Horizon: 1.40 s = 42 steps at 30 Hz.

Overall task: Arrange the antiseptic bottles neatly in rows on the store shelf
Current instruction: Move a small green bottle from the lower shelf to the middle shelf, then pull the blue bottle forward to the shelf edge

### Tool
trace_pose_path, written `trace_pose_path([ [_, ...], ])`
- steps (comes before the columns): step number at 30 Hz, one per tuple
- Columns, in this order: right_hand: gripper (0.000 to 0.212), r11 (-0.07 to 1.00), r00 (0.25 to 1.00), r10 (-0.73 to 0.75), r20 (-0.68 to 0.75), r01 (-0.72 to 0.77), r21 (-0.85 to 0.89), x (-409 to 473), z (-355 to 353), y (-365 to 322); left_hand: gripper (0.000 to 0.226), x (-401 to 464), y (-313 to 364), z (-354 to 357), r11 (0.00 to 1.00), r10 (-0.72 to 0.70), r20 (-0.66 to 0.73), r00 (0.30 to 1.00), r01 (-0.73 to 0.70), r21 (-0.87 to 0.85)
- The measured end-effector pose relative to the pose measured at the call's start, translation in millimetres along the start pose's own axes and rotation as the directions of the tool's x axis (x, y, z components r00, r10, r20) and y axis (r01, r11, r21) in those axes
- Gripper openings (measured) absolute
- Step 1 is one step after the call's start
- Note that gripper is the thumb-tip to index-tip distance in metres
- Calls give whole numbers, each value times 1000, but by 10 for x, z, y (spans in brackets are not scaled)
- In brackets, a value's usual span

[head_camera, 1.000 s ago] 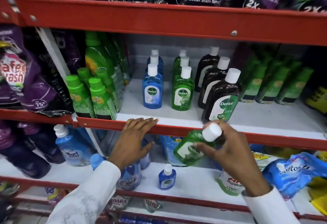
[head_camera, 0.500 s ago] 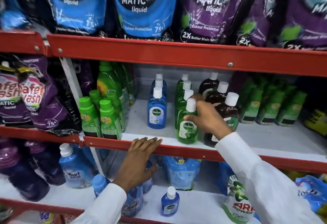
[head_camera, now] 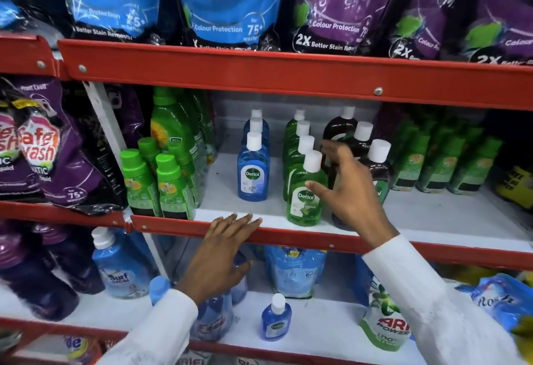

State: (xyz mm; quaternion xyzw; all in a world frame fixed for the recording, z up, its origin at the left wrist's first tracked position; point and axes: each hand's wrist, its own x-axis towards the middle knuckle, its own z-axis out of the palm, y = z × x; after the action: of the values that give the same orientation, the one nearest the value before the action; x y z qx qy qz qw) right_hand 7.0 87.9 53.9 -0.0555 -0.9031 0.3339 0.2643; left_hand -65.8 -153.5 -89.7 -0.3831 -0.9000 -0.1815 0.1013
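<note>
Three rows of white-capped Dettol bottles stand on the middle shelf [head_camera: 432,217]: a blue row [head_camera: 253,168], a green row and a dark brown row [head_camera: 377,168]. The front green bottle [head_camera: 305,194] stands upright near the shelf's red front lip. My right hand [head_camera: 349,188] hovers just right of it with fingers spread, thumb close to its label, holding nothing. Flat on the red lip rests my left hand [head_camera: 225,252], fingers extended. A small blue Dettol bottle [head_camera: 275,318] stands alone on the shelf below.
Green-capped bottles [head_camera: 161,183] fill the left of the middle shelf and green packs [head_camera: 444,160] the right. Detergent pouches [head_camera: 225,4] hang above. A Surf bottle [head_camera: 121,266], a blue pouch [head_camera: 294,269] and an Ariel pouch [head_camera: 386,324] sit below.
My right hand carried the green bottle up from below the shelf, set it at the front of the green row, then let go and opened. My left hand stayed on the lip.
</note>
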Motion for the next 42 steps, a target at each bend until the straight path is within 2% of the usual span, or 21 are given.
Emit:
trace_pose_path([
  [2,58,985,969,-171,-176,169,-25,-257,-22,14,87,-35,-71,-73,999,18,21,1000,-18,36],
  [4,34,928,885,-371,-281,361,-88,-569,52,119,88,-97,-151,-131,997,16,25,1000,-18,81],
  [5,24,895,852,-446,-274,432,-115,-736,137,206,90,-125,-183,-141,995,15,26,1000,-17,99],
  [7,18,857,843,-515,-157,503,-109,-1036,386,415,92,-166,-192,-132,992,10,25,1000,-13,124],
  [9,25,896,900,-426,88,434,-93,-1261,739,739,93,-172,-155,-108,991,-4,22,1000,1,131],
  [10,35,938,927,-298,227,328,-109,-1335,924,911,92,-166,-135,-98,992,-10,17,1000,8,127],
  [11,46,972,923,-146,356,202,-124,-1398,1109,1094,92,-166,-118,-90,992,-15,10,1000,14,125],
  [13,67,996,836,69,544,-23,-91,-1447,1396,1360,92,-163,-106,-91,991,-19,6,1000,18,131],
  [15,72,989,756,140,640,-137,-54,-1431,1615,1505,93,-165,-107,-94,991,-20,7,1000,19,133],
  [18,53,984,722,169,671,-166,-69,-1356,1780,1551,93,-165,-89,-106,991,-21,13,1000,19,130],
  [22,44,987,751,158,641,-146,-72,-1341,1793,1543,92,-172,-136,-127,994,-3,26,1000,0,106],
  [25,43,995,821,100,562,-88,-49,-1307,1551,1270,90,-166,-231,-169,996,22,29,999,-24,86],
  [28,48,999,906,17,423,-1,-39,-1148,1100,769,83,-205,-335,-198,1000,20,-1,1000,-20,19],
  [31,51,997,968,-72,242,59,58,-928,611,183,73,-220,-419,-206,996,-28,-42,999,24,-85],
  [36,45,981,991,-110,71,97,170,-407,355,-416,59,-164,-370,-214,980,-105,-111,988,84,-179],
  [39,49,990,993,-117,24,114,82,-108,528,-504,58,-170,-341,-204,973,-127,-108,986,102,-207],
  [42,47,995,994,-102,45,102,1,90,768,-462,60,-166,-336,-184,973,-136,-104,985,113,-202],
])
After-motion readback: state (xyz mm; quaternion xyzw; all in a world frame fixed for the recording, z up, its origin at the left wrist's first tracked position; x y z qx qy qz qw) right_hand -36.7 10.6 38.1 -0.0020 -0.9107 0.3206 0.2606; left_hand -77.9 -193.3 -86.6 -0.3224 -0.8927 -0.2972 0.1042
